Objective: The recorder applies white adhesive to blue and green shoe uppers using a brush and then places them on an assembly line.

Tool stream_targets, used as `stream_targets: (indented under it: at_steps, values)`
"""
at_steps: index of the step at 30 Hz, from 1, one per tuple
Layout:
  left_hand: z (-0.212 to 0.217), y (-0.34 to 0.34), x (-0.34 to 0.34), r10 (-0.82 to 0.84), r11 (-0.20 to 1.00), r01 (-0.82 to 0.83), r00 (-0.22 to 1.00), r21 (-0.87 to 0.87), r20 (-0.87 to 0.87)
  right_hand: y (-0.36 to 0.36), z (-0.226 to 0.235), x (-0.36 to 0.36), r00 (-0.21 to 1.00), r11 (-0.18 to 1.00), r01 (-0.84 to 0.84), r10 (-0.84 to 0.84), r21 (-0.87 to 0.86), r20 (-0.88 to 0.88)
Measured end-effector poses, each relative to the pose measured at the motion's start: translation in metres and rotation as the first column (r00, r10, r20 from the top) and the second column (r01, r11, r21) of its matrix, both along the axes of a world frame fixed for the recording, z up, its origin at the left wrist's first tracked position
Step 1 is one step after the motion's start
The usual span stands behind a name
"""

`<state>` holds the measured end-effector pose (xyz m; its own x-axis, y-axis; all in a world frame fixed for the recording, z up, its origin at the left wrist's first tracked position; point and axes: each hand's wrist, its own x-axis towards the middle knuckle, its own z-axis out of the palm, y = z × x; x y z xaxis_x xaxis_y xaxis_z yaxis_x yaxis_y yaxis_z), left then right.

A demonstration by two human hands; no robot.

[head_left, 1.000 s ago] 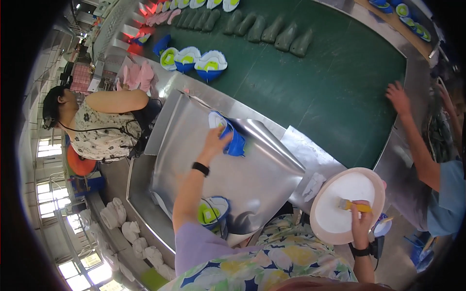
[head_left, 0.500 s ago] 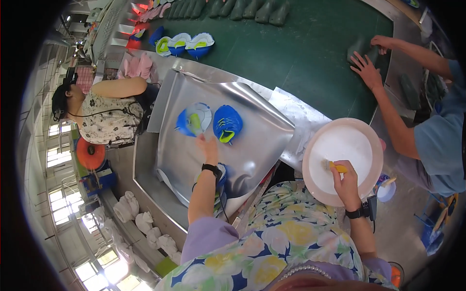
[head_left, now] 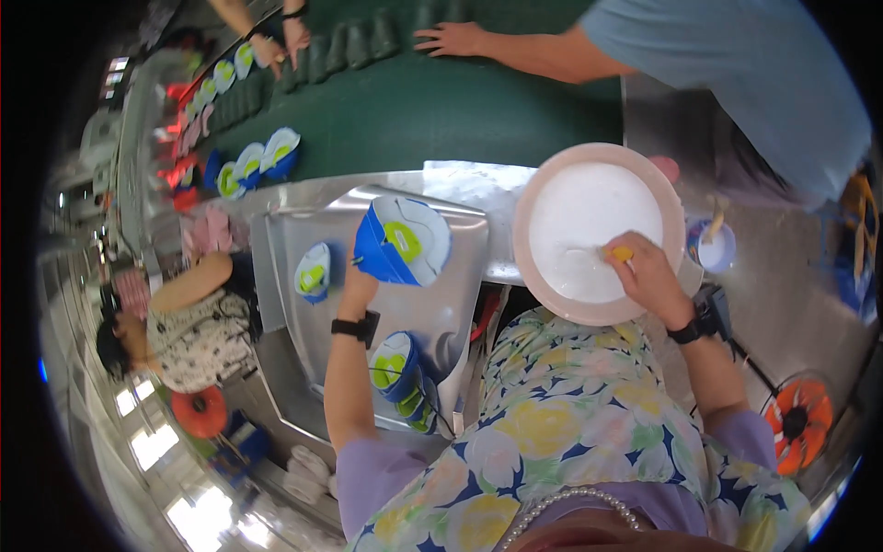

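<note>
My left hand is closed on a blue shoe upper, held up over the metal tray with its white and lime underside facing up. On the tray, left of that hand, lies another blue shoe upper. More uppers are piled near my left forearm. In my right hand is a brush, gripped by its yellow handle. Its bristles, hard to make out, are at the white liquid inside a pale pink basin.
Beyond the tray runs a green conveyor belt with dark shoe lasts and blue uppers. One co-worker's arm reaches across it. Another person is at the left. A small white pot stands right of the basin.
My left hand has lifted a shoe upper off the tray. The brush stays in my right hand at the basin. My view has shifted, and the co-worker at the right has leaned over the belt.
</note>
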<state>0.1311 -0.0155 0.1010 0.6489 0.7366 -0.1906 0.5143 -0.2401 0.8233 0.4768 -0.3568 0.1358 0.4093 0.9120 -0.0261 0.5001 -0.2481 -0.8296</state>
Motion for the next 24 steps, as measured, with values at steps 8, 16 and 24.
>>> stream_targets:
  at_steps: [8, 16, 24]
  values:
    - [-0.007, -0.070, 0.108, 0.153, 0.743, -0.024, 0.979, -0.668, 0.135, 0.023, 0.012, 0.023, 0.828, 0.880, 0.409, -0.248, 0.240, -0.503]
    - [0.014, -0.148, 0.180, 0.144, 0.905, 0.061, 0.887, -0.422, 0.438, -0.005, 0.027, 0.003, 0.714, 0.790, 0.613, -0.547, 0.013, -0.437]
    - [0.041, -0.145, 0.211, -0.470, 0.804, 0.318, 0.858, 0.502, 0.209, -0.022, 0.022, 0.002, 0.465, 0.781, 0.618, -0.458, -0.093, -0.757]
